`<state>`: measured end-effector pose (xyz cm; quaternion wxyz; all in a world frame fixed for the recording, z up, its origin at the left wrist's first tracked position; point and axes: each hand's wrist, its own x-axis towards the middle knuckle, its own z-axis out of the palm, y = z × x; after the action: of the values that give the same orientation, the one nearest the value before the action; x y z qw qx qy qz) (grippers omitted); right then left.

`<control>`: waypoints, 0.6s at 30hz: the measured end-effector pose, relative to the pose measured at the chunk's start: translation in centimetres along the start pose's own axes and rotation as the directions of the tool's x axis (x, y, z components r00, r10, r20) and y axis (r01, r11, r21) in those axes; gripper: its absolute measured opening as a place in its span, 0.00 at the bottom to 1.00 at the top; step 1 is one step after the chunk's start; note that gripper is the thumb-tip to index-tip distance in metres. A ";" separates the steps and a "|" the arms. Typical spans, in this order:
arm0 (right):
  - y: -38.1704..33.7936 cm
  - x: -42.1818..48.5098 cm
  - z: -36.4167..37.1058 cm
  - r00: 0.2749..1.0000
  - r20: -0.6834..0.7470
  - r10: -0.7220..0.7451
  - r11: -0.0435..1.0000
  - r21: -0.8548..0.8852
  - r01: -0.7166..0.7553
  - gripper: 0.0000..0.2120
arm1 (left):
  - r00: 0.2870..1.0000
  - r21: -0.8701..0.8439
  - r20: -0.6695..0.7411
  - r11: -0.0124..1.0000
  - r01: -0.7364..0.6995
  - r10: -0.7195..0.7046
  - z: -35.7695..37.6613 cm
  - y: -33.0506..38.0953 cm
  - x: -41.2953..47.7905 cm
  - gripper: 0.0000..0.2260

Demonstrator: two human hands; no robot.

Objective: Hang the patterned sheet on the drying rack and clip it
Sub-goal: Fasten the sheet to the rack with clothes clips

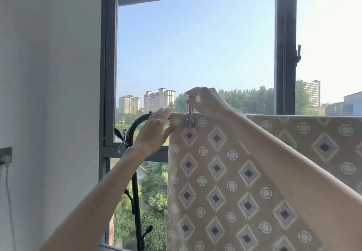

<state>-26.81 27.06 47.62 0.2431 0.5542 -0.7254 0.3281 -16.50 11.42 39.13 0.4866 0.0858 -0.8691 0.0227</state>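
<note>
Both raised — right hand (209, 103) pinches clip (190, 119).

My right hand (207, 103) hides the top of the silver metal clip (190, 120); the beige diamond-patterned sheet (215, 172) runs past the right edge.
</note>
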 end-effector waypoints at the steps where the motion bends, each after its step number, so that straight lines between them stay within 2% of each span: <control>1: 0.0 -0.5 0.6 0.998 -0.057 -0.023 1.000 -0.001 0.023 0.21 | 1.000 0.031 -0.015 1.000 -0.004 0.004 0.1 -0.1 -0.3 0.27; 3: -0.1 -1.5 1.9 0.977 -0.190 -0.093 0.996 -0.026 0.089 0.22 | 0.998 0.123 -0.069 0.992 -0.002 0.010 0.3 -0.6 -0.9 0.29; 5: 0.1 -2.1 3.2 0.902 -0.372 -0.219 0.967 -0.203 0.152 0.19 | 0.989 0.159 -0.151 0.987 0.013 0.011 0.4 -0.9 -1.4 0.32; 7: -0.1 -2.6 4.3 0.801 -0.493 -0.340 0.917 -0.364 0.165 0.16 | 0.979 0.077 -0.206 0.997 0.027 -0.010 0.4 -1.5 -2.0 0.34; 8: -0.4 -2.8 4.8 0.781 -0.494 -0.382 0.898 -0.399 0.187 0.16 | 0.977 0.019 -0.212 0.999 0.037 -0.032 0.4 -2.0 -2.2 0.34; 12: -2.2 -3.0 6.8 0.791 -0.343 -0.507 0.810 -0.502 0.301 0.15 | 0.969 -0.110 -0.229 0.992 0.064 -0.088 0.1 -3.7 -3.3 0.29; 15: -3.3 -2.7 7.8 0.881 -0.202 -0.428 0.846 -0.432 0.313 0.18 | 0.944 -0.134 -0.320 0.990 0.038 -0.080 -0.5 -5.0 -4.5 0.23; 18: -3.8 -1.7 9.7 0.931 -0.044 -0.363 0.863 -0.392 0.318 0.23 | 0.893 -0.113 -0.419 0.986 0.125 -0.161 -0.8 -6.6 -6.1 0.19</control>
<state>-22.63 20.30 40.74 0.4412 0.5961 -0.6501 0.1653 -11.57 5.77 34.13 0.6684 0.1220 -0.7331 -0.0311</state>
